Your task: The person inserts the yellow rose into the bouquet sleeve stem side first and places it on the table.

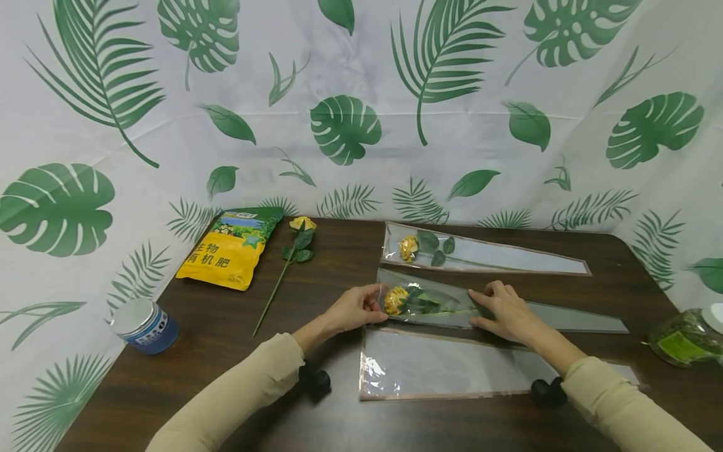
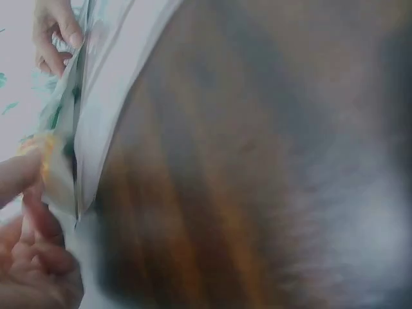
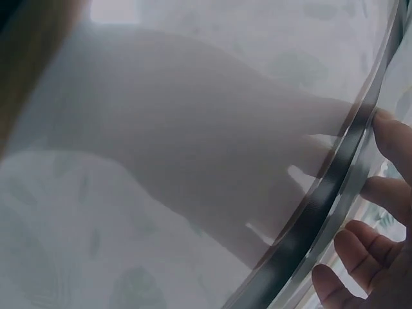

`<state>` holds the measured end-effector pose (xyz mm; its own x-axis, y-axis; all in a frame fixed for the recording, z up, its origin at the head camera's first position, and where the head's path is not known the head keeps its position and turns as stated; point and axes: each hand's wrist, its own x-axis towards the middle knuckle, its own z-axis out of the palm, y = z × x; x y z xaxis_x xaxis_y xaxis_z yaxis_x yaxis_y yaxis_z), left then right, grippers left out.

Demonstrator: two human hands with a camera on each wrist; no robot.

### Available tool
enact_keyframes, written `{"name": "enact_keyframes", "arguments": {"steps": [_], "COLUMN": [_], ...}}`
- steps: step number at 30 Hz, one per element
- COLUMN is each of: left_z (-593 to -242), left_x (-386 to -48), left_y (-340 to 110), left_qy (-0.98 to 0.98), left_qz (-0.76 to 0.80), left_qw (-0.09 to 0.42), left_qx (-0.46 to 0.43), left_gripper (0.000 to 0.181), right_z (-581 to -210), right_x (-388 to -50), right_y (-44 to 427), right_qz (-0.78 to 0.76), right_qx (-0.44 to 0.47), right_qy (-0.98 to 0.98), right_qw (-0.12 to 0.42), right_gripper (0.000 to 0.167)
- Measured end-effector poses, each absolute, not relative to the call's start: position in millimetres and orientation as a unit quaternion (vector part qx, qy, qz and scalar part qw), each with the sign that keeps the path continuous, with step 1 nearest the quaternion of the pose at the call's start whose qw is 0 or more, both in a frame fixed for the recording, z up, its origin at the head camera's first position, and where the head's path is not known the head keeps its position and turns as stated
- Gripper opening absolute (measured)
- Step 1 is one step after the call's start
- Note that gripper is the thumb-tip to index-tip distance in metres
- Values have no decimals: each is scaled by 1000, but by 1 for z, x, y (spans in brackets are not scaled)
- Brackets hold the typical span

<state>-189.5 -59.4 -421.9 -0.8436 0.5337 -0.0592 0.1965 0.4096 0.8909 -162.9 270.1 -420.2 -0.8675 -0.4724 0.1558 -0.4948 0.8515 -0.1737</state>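
Note:
A yellow rose (image 1: 396, 301) with green leaves lies inside the middle clear sleeve (image 1: 582, 319), its bloom at the wide left end. My left hand (image 1: 353, 309) pinches that end beside the bloom; in the left wrist view the fingers of the left hand (image 2: 42, 251) are bent at the film. Thumb and forefinger of my right hand (image 1: 505, 312) are spread across the sleeve, touching its two edges near the stem. In the right wrist view, the right hand (image 3: 386, 251) has its fingers slightly bent along the sleeve's edge.
Behind lies another sleeve (image 1: 525, 256) with a yellow rose; in front, a flat sleeve (image 1: 440, 364) without a flower. To the left are a loose yellow rose (image 1: 303, 238), a yellow-green bag (image 1: 228, 251) and a blue jar (image 1: 148, 326). A lidded jar (image 1: 680, 339) stands far right.

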Motion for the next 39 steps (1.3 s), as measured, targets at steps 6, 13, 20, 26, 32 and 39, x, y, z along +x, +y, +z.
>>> {"name": "enact_keyframes", "arguments": {"steps": [6, 13, 20, 26, 32, 39], "left_z": [-418, -418, -419, -419, -419, -422], "left_x": [-181, -176, -181, -185, -183, -180], "left_y": [-61, -62, -61, -61, -60, -60], "left_qy": [851, 873, 886, 898, 885, 874], "left_qz": [489, 458, 440, 419, 442, 462], "left_qw": [70, 81, 82, 77, 91, 111], "left_qx": [179, 150, 119, 115, 112, 102], "left_gripper": [17, 9, 11, 12, 14, 13], "right_z": [-413, -412, -410, -412, -415, -418], "right_x": [-161, -161, -165, -167, -165, -163], "right_y": [273, 273, 270, 269, 272, 273], "right_qz": [78, 84, 77, 90, 95, 102], "right_qx": [236, 235, 228, 222, 217, 218], "right_qy": [-967, -967, -969, -970, -971, -970], "right_qw": [52, 49, 48, 38, 35, 35], "right_gripper": [57, 57, 57, 58, 59, 58]}}
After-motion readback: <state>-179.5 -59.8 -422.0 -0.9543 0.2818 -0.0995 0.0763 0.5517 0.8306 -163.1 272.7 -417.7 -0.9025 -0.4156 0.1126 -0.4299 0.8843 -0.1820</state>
